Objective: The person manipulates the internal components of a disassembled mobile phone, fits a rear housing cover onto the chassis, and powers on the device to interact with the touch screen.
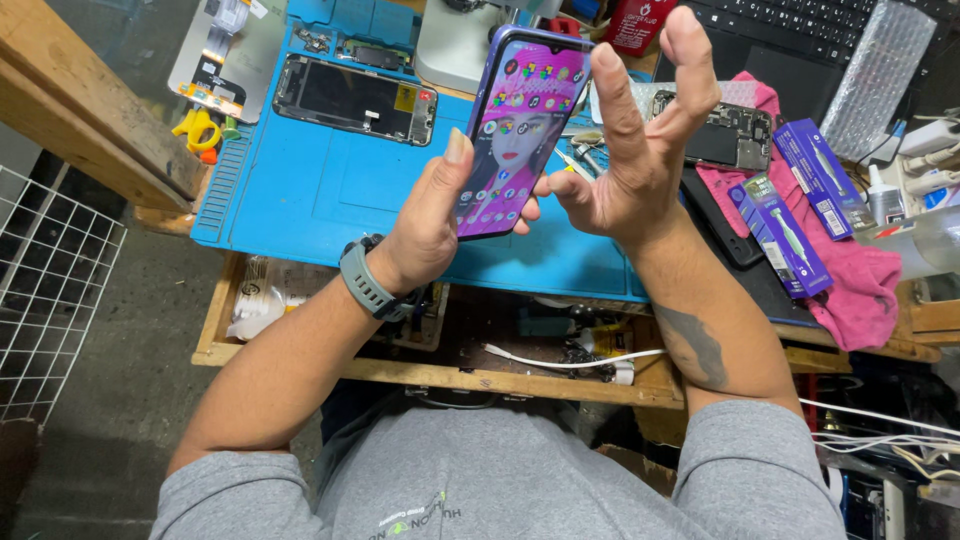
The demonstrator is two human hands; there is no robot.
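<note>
My left hand (pixel 425 225) holds a smartphone (pixel 520 130) upright above the blue work mat (pixel 300 190). Its screen is lit, showing a pink picture and rows of small icons. The left thumb rests along the phone's left edge. My right hand (pixel 640 150) is beside the phone's right edge with its fingers spread and raised. Its thumb tip touches the lower right part of the screen. A grey watch sits on my left wrist.
An opened phone body (pixel 355 97) lies on the mat at the back. Another opened phone (pixel 725 135) and two purple tool boxes (pixel 790 215) rest on a pink cloth (pixel 860 290). A laptop keyboard (pixel 790 25) is behind. An open drawer (pixel 530 350) holds cables.
</note>
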